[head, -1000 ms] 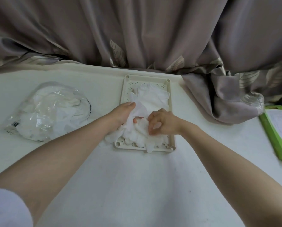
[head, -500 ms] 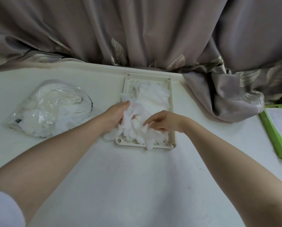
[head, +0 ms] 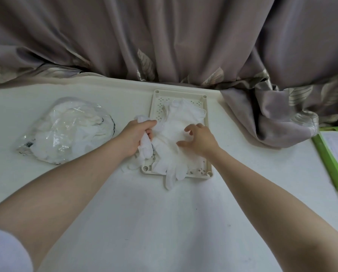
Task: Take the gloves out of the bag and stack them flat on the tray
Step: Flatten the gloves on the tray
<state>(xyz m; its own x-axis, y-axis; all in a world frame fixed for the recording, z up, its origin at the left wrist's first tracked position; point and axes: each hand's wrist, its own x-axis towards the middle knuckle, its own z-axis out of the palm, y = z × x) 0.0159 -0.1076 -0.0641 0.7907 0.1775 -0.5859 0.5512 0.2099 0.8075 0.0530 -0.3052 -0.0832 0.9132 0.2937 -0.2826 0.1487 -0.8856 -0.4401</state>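
A cream tray (head: 205,134) with a perforated floor sits toward the far edge of the white table (head: 164,222), its long side running away from the person. White gloves (head: 176,124) lie piled along it, some finger ends spilling over the tray's near rim onto the table. The left hand (head: 134,137) is at the tray's left rim, its fingers curled round a bunched white glove (head: 145,148) whose loose end hangs down just outside the near-left corner of the tray. The right hand (head: 200,139) rests on top of the pile with fingers spread and only lightly bent, pressing the cloth down rather than clasping any of it. Well to the left, nearer the table's left edge, a clear plastic bag (head: 66,132) lies slumped with more white gloves showing through it; a small dark label is at its near-left end. A grey-brown curtain (head: 183,40) with a leaf pattern hangs along the far edge and pools in folds onto the far-right part of the table, close beside the tray. At the right edge lies a green box (head: 332,156), partly out of view.
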